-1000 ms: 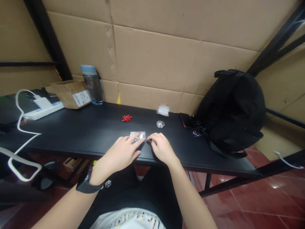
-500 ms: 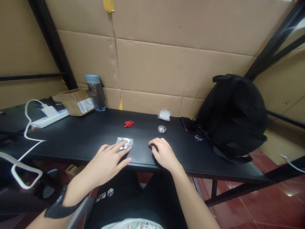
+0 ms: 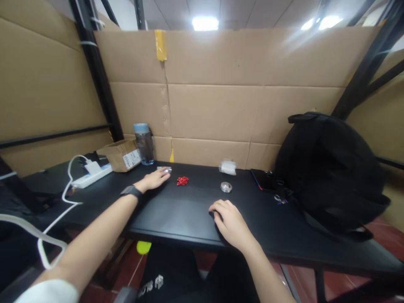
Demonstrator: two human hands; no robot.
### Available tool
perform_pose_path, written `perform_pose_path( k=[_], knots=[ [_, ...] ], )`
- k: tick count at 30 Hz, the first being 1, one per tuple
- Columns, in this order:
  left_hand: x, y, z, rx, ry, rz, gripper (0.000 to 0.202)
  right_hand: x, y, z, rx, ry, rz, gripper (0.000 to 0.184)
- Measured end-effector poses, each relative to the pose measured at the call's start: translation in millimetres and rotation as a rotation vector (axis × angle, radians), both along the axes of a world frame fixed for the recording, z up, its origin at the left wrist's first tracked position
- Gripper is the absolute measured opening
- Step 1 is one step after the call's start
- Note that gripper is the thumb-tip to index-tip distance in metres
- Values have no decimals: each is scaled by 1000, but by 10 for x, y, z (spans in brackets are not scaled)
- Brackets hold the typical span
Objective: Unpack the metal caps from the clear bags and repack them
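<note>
My left hand [image 3: 154,181] is stretched far out across the black desk [image 3: 189,210], its fingers lying flat on a small silvery clear packet [image 3: 165,169] near the back. A little heap of red pieces [image 3: 182,181] lies just right of that hand. My right hand [image 3: 229,223] rests near the desk's front edge with its fingers curled over something small and dark that I cannot make out. A small round metal piece [image 3: 226,187] sits beyond my right hand.
A water bottle [image 3: 144,143], a cardboard box [image 3: 121,155] and a white power strip [image 3: 91,176] with cable stand at the back left. A white wad [image 3: 227,166], a dark phone [image 3: 264,181] and a black backpack [image 3: 331,168] are at the right. Cardboard walls enclose the desk.
My left hand has pushed the silvery packet away from the front middle to the back left, near the bottle. The right hand stayed put. The camera tilted upward.
</note>
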State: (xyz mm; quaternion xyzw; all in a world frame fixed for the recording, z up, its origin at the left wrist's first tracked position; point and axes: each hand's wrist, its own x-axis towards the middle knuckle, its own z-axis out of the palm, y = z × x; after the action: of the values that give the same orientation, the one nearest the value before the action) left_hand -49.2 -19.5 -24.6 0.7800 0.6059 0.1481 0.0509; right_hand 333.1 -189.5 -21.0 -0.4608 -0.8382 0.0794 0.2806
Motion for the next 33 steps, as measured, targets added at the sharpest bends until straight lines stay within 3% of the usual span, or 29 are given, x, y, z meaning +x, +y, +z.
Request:
perform_pose_path(
  k=[3,7,12,16,19,21,23,26,28,33],
  knots=[
    [308,433,31,-21,-43,-50,60,5,-2,11,-20,16,-11,27],
    [510,666,-28,24,-72,-28,55,19,-41,-8,-26,41,-9,30],
    [530,575,-89,164,-165,29,46,-23,92,113,-5,-31,-5,22],
    [636,401,-32,222,-282,44,47,-84,648,434,126,-185,-59,17],
    [733,270,4,267,-389,-70,42,10,1155,536,104,-187,-179,24],
    [770,192,10,302,-442,-143,38,178,1393,455,20,-85,-309,34],
    [774,138,6,325,-460,-162,34,379,1510,295,-110,37,-342,44],
    [723,128,-12,287,-506,-140,34,609,1533,72,-254,180,-251,59],
    [665,162,-34,214,-538,-164,35,682,1528,12,-288,215,-176,66],
    [531,240,-54,169,-532,-217,35,717,1563,48,-243,220,-130,47]
  ],
)
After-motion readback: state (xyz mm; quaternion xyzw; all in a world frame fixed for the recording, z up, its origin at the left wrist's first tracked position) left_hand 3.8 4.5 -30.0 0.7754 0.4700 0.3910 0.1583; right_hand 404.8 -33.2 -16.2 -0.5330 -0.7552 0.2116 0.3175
